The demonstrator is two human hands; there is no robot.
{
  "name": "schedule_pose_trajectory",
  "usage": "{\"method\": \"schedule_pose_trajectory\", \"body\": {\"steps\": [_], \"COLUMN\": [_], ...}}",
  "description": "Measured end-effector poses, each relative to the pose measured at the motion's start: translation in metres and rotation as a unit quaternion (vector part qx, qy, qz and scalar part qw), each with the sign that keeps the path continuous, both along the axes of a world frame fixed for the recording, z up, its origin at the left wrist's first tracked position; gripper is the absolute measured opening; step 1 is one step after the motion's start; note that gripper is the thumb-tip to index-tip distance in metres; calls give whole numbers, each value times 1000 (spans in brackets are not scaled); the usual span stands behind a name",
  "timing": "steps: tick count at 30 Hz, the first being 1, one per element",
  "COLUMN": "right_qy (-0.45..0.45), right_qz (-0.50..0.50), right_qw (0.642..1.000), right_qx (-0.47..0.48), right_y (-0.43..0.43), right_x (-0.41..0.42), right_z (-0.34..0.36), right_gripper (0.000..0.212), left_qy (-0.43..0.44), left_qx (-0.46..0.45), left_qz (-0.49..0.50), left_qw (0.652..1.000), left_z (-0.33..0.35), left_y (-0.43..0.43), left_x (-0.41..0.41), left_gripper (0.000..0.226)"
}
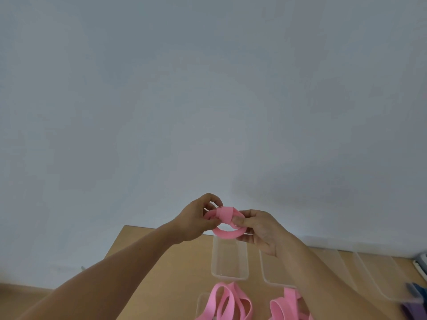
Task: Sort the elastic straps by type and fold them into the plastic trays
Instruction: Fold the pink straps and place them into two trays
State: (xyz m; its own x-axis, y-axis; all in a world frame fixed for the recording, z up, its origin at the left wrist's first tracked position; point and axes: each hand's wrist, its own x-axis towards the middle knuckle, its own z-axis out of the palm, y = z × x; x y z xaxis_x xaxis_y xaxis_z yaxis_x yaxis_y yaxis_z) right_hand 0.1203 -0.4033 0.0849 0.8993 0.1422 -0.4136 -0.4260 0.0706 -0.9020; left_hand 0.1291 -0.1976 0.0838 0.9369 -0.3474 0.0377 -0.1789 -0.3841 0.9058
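A pink elastic strap (pixel 226 227), wound into a small loop with a wrap across its top, is held up in the air above the wooden table (pixel 161 273). My left hand (pixel 196 219) pinches its left side and my right hand (pixel 258 229) pinches its right side. Below them lies an empty clear plastic tray (pixel 216 259), with a second clear tray (pixel 265 271) to its right, partly behind my right forearm. Loose pink straps (pixel 227 301) sit at the bottom edge over another tray, and more pink straps (pixel 288 306) lie to the right.
Further clear trays (pixel 379 276) line the right side of the table. Blue and purple straps (pixel 416 301) show at the right edge. A plain grey wall (pixel 208 88) fills the upper view, right behind the table's far edge.
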Motion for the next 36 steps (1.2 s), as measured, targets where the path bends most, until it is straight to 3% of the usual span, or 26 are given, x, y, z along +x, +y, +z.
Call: {"method": "schedule_pose_trajectory", "body": {"steps": [4, 8, 11, 14, 18, 20, 22, 27, 33, 36], "right_qy": [6, -52, -80, -126, -154, -155, -147, -181, -165, -173], "right_qz": [-14, -50, -68, -49, -4, 10, 12, 124, 97, 111], "right_qw": [1000, 991, 991, 985, 972, 968, 963, 850, 828, 800], "right_qx": [-16, -116, -85, -109, -175, -196, -228, -479, -527, -564], "right_y": [2, 10, 13, 16, 17, 17, 16, 8, 2, 0], "right_x": [1, 3, 4, 3, 6, 10, 13, 15, 27, 40], "right_z": [-5, -6, -5, -4, -7, -13, -19, -34, -78, -106], "right_gripper": [26, 15, 10, 16, 28, 9, 33, 22, 18, 22], "left_qy": [9, 15, 43, 98, 102, 111, 125, 145, 152, 138], "left_qx": [12, 17, -46, -125, -95, -87, -75, -13, 71, 130], "left_qz": [-4, 3, 51, 74, 88, 93, 86, 38, -4, -28], "left_qw": [1000, 1000, 997, 985, 986, 986, 986, 989, 986, 981], "left_z": [-1, -5, -6, -6, -17, -24, -31, -54, -90, -110], "left_y": [2, -2, -3, 1, 1, 1, 1, -4, -27, -36], "left_x": [2, 2, 5, 9, 14, 16, 18, 24, 43, 57], "left_gripper": [30, 28, 26, 30, 32, 33, 35, 32, 28, 31]}}
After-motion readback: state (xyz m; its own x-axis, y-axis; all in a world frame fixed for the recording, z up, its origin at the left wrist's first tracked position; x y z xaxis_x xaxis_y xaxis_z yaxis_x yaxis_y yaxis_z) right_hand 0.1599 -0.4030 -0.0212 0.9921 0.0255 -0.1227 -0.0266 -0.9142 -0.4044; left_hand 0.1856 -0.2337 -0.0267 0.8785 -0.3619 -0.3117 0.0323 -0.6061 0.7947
